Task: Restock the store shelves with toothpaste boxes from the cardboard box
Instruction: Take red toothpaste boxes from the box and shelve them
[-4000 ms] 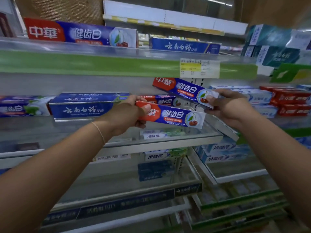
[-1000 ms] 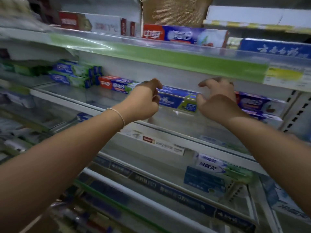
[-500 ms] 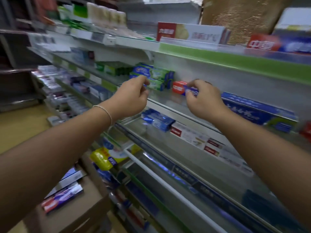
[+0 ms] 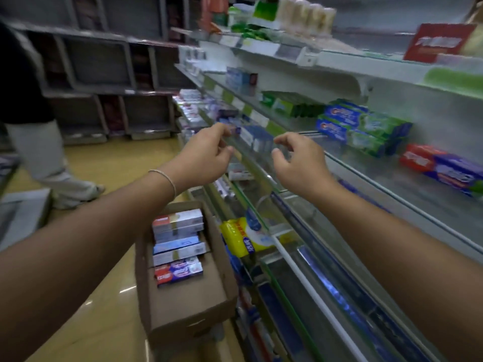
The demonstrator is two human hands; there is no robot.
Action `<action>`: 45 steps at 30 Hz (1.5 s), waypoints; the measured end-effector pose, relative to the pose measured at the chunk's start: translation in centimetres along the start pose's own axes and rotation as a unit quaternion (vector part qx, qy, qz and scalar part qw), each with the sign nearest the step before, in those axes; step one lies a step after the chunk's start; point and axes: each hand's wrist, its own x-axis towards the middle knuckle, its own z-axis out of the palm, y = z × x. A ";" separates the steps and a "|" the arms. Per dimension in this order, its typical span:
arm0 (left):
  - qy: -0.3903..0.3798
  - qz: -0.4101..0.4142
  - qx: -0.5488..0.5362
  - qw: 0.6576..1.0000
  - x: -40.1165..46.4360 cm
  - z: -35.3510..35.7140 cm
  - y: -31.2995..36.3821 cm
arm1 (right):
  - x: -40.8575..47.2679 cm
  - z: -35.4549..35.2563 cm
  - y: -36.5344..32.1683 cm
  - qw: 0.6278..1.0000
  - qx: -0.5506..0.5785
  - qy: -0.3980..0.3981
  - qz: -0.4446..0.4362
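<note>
- Left hand [image 4: 206, 152], centre of the frame: fingers loosely curled, thumb and forefinger near each other, nothing held. It hangs in the air in front of the glass shelf edge [image 4: 261, 168].
- Right hand [image 4: 300, 163], just right of centre: fingers relaxed and slightly bent, empty, level with the same shelf edge.
- Cardboard box [image 4: 183, 309], lower centre on the floor beside the shelving: open-topped, with several toothpaste boxes [image 4: 177, 241] stacked flat at its far end; the near half shows bare cardboard.
- A red and blue toothpaste box [image 4: 441, 168] lies on the glass shelf at the right of the frame; blue and green cartons [image 4: 360, 131] sit further back on the same shelf.
- A yellow packet [image 4: 245, 239] rests on a lower shelf, just right of the cardboard box.
- Another person's legs [image 4: 49, 163] stand in the aisle at the upper left.
- Judgement: both hands are free, so the step in hand is a fresh pick from the box.
- Recommended practice: reach down to the stack, take the top carton by its long sides, and lift it straight so the neighbours stay put.
- The picture is blurred; brand lettering cannot be read.
</note>
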 end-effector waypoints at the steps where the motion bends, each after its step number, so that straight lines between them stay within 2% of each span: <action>1: 0.005 -0.017 0.005 1.000 0.1 -0.4 -1.2 | 0.6 1.5 -0.4 1.000 0.013 -0.008 -0.007; 8: 0.017 -0.128 0.042 0.991 1.0 -0.7 -9.9 | 5.7 11.5 -1.3 0.993 0.097 -0.056 -0.039; 19: -0.030 -0.303 0.052 0.951 1.4 5.5 -21.9 | 10.3 27.2 1.5 0.963 0.188 -0.192 0.028; 27: -0.046 -0.366 0.024 0.929 -1.3 8.9 -29.5 | 8.7 35.7 3.7 0.943 0.184 -0.258 0.102; 36: -0.107 -0.419 -0.034 0.901 -4.5 12.6 -37.9 | 4.4 42.5 5.5 0.933 0.128 -0.278 0.191; 45: -0.133 -0.475 -0.107 0.863 -7.7 19.2 -42.2 | -0.9 49.1 9.4 0.902 0.087 -0.342 0.251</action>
